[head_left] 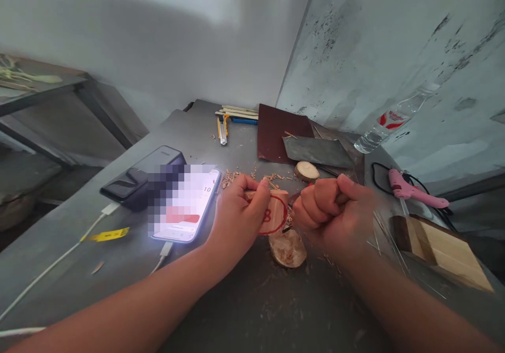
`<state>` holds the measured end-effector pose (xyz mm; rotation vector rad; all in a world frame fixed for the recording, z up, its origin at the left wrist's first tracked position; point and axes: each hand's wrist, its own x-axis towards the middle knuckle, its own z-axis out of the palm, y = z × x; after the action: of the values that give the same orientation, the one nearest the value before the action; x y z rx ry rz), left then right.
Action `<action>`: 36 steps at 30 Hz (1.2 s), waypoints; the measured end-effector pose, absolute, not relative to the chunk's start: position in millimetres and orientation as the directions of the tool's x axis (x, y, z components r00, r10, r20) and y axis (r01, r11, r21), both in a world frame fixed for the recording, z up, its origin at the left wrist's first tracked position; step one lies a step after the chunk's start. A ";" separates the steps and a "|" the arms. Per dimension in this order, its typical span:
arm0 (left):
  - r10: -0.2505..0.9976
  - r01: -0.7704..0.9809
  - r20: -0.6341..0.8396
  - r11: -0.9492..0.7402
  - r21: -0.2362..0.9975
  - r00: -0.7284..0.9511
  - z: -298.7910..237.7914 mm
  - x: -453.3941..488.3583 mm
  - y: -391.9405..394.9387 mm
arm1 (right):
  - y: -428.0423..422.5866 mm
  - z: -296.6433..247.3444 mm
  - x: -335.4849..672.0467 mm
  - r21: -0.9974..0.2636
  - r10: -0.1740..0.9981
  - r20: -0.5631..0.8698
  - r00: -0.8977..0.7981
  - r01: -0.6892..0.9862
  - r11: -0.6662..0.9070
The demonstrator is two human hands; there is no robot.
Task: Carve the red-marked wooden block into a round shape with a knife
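Observation:
My left hand [240, 205] is closed around a flat piece of wood [274, 213] with a red circle and a red figure drawn on it. My right hand [331, 211] is a tight fist right beside it, gripping a small tool whose tip touches the wood; the tool is mostly hidden. Below the two hands a round wood slice [288, 249] lies on the grey table [244, 311]. Wood shavings [236, 177] are scattered behind the hands. A second, smaller wood slice [306, 171] lies further back.
A lit phone [185, 203] on a cable and a dark power bank [138, 179] lie to the left. At the back are sandpaper sheets [276, 129], a utility knife [223, 129] and sticks. A pink glue gun [410, 190], wooden blocks [442, 248] and a plastic bottle [394, 119] are on the right.

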<state>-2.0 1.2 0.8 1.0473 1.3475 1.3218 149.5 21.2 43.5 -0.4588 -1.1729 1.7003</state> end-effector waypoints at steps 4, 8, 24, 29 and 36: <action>0.979 -0.026 -0.059 0.055 0.998 -0.196 1.2 -2.3 -0.6 | 9.1 44.2 139.0 -0.882 0.958 0.183 -0.222 -0.468 0.060; 0.978 -0.014 -0.056 0.054 0.998 -0.202 1.7 -2.3 -3.6 | 0.3 43.8 132.8 -0.894 0.976 0.204 -0.073 -0.420 0.156; 0.972 0.027 -0.020 0.027 0.999 -0.234 -0.4 -2.3 -2.9 | 6.2 37.6 140.4 -0.861 0.918 0.256 -0.304 -0.503 0.073; 0.969 0.034 -0.030 0.040 0.999 -0.246 1.1 -2.8 -3.5 | 6.2 36.2 135.0 -0.833 0.986 0.141 -0.090 -0.550 0.069; 0.972 0.018 -0.059 0.064 0.998 -0.229 3.6 -1.8 0.0 | 34.2 29.7 151.8 -0.818 0.922 0.075 -0.380 -0.552 -0.161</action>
<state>-1.8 0.0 3.6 1.0633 1.4246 1.3169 151.8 34.2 29.7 -0.5529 -0.9708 1.7516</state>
